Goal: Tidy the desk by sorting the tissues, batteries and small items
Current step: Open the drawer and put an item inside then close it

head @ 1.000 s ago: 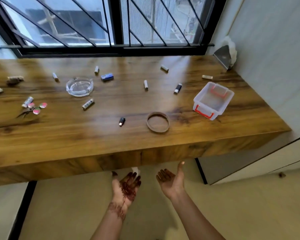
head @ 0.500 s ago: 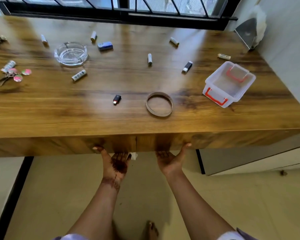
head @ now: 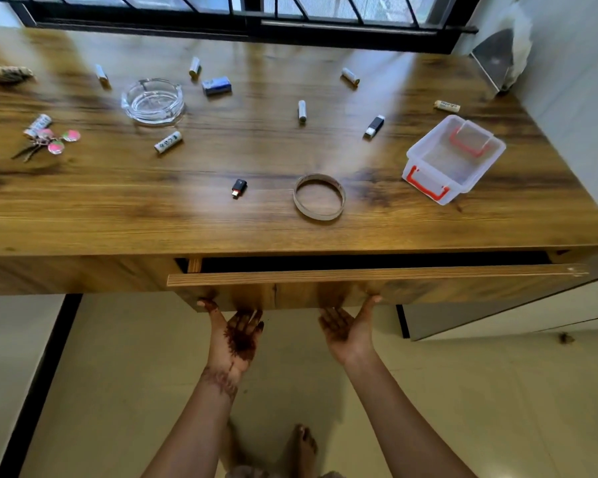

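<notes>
Both palms face up beneath a drawer front point(head: 359, 288) that stands slightly out from the wooden worktop point(head: 118, 219). The left hand point(head: 237, 334) and right hand point(head: 347, 329) are spread open, fingertips hidden under the drawer's lower edge; what they grip cannot be seen. The drawer's inside is a dark gap. Above the right hand lie a tape ring point(head: 319, 197) and a clear plastic box point(head: 454, 158). Batteries point(head: 168, 142) lie scattered beyond the left hand, blurred. A tissue holder point(head: 504, 60) is cut off far right.
</notes>
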A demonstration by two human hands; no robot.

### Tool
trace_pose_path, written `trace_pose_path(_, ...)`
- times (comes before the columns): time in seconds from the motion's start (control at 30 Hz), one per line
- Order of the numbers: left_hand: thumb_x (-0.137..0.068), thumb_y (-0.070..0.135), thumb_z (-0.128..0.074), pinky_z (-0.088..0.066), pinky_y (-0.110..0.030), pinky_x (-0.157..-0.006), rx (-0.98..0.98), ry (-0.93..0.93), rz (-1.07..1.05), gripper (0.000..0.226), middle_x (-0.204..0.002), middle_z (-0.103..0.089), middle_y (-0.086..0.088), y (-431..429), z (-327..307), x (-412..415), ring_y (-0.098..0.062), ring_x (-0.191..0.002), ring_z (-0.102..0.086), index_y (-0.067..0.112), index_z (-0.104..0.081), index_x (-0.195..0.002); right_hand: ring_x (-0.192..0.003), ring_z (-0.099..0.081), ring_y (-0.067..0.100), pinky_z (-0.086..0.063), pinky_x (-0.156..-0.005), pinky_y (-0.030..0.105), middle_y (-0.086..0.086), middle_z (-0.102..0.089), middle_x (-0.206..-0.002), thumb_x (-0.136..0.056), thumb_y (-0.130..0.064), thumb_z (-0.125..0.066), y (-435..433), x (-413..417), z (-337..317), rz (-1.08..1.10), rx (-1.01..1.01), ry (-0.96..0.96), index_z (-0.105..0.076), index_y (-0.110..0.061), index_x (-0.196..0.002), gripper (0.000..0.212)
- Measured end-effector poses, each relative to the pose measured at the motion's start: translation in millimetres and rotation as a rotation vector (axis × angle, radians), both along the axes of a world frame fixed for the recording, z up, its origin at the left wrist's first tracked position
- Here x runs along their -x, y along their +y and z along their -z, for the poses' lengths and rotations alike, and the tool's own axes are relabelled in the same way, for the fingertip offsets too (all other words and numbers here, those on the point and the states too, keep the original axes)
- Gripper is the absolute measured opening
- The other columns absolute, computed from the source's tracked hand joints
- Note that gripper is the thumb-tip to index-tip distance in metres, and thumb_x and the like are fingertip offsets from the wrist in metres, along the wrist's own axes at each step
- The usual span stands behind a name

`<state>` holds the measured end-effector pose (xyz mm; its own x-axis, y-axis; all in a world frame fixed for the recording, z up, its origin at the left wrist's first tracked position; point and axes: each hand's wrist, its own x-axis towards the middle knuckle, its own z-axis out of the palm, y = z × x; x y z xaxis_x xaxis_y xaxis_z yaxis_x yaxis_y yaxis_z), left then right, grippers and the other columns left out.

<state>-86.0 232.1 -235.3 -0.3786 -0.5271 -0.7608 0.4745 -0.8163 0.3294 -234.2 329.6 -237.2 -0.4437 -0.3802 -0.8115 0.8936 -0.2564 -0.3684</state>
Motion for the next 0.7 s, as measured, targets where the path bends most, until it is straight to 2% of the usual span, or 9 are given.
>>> trace_pose_path(0.1,-0.095,0.039,-0.040,-0.036,-0.039,-0.107,0.149,-0.176,0.221,0.052,-0.136,-0.049,-0.018,18.9,-18.7,-1.1,-0.030,-0.115,-0.053,0.001,-0.043,-0.129,-0.096,-0.062,0.026,-0.049,-0.081,0.023,0.013,-0.064,-0.101,-0.094,-0.032,-0.049,13.3,-17.1,-18.2,-0.200,-0.393,0.424,-0.055,0.001,-0.117,0.041)
trace_pose_path(0.17,-0.096,0.023,-0.043,-0.044,-0.037,-0.097,0.418,-0.393,0.320,0.028,-0.124,-0.059,-0.016,32.4,-37.9,0.4,-0.026,-0.104,-0.059,0.008,-0.053,-0.117,-0.089,-0.060,0.020,-0.045,-0.071,0.008,0.007,-0.061,-0.096,-0.092,-0.017,-0.053,22.0,-29.6,-35.1,-0.288,-0.587,0.984,-0.058,-0.001,-0.108,0.023)
trace_pose_path(0.23,-0.094,0.018,-0.048,-0.048,-0.024,-0.084,0.754,-0.650,0.312,0.023,-0.113,-0.063,-0.009,40.1,-60.4,5.1,-0.015,-0.096,-0.061,0.011,-0.056,-0.114,-0.103,-0.054,0.016,-0.039,-0.088,0.006,0.005,-0.057,-0.108,-0.090,-0.018,-0.053,26.3,-32.1,-43.8,-0.334,-0.624,1.541,-0.056,-0.007,-0.110,0.023)
trace_pose_path(0.3,-0.091,0.012,-0.053,-0.043,-0.013,-0.079,1.103,-0.925,0.229,0.022,-0.108,-0.059,-0.005,37.9,-76.4,10.4,-0.012,-0.094,-0.056,0.009,-0.057,-0.112,-0.119,-0.045,0.017,-0.034,-0.105,0.021,0.006,-0.055,-0.120,-0.089,-0.023,-0.049,23.5,-21.5,-45.8,-0.429,-0.678,1.914,-0.053,-0.009,-0.116,0.031)
trace_pose_path(0.37,-0.086,0.009,-0.058,-0.042,-0.023,-0.092,1.375,-1.152,0.237,0.026,-0.112,-0.058,-0.011,28.6,-80.8,14.8,-0.023,-0.108,-0.052,0.004,-0.057,-0.111,-0.122,-0.045,0.022,-0.030,-0.110,0.033,0.009,-0.057,-0.121,-0.088,-0.025,-0.051,17.6,-9.0,-49.4,-0.539,-0.765,2.058,-0.052,-0.007,-0.119,0.036)
trace_pose_path(0.47,-0.083,0.017,-0.063,-0.032,-0.045,-0.107,1.532,-1.381,0.588,0.040,-0.121,-0.058,-0.020,11.5,-72.5,14.7,-0.037,-0.122,-0.046,-0.002,-0.057,-0.117,-0.111,-0.058,0.027,-0.027,-0.109,0.038,0.012,-0.063,-0.111,-0.078,-0.027,-0.069,9.6,2.9,-53.0,-0.806,-0.920,2.121,-0.057,-0.003,-0.118,0.048)
trace_pose_path(0.53,-0.075,0.020,-0.071,-0.033,-0.052,-0.106,1.629,-1.477,0.791,0.050,-0.118,-0.061,-0.021,8.1,-63.3,8.2,-0.039,-0.118,-0.052,-0.003,-0.057,-0.118,-0.108,-0.060,0.027,-0.027,-0.106,0.042,0.012,-0.064,-0.110,-0.073,-0.030,-0.074,10.1,6.0,-53.2,-0.914,-0.983,2.145,-0.058,-0.002,-0.117,0.055)
trace_pose_path(0.6,-0.068,0.018,-0.076,-0.032,-0.052,-0.103,1.739,-1.551,0.818,0.058,-0.117,-0.063,-0.020,9.4,-58.6,2.4,-0.037,-0.115,-0.056,-0.002,-0.057,-0.120,-0.111,-0.059,0.027,-0.026,-0.106,0.041,0.012,-0.064,-0.113,-0.073,-0.032,-0.074,13.1,6.0,-54.3,-0.939,-1.001,2.160,-0.057,-0.003,-0.120,0.058)
trace_pose_path(0.7,-0.081,0.018,-0.064,-0.010,-0.039,-0.112,1.698,-1.512,0.795,0.058,-0.135,-0.050,-0.017,16.0,-64.6,-1.0,-0.032,-0.132,-0.041,0.002,-0.044,-0.133,-0.123,-0.050,0.026,-0.014,-0.110,0.037,0.012,-0.058,-0.125,-0.081,-0.033,-0.066,20.0,2.3,-59.3,-0.982,-0.961,2.122,-0.049,-0.004,-0.129,0.058)
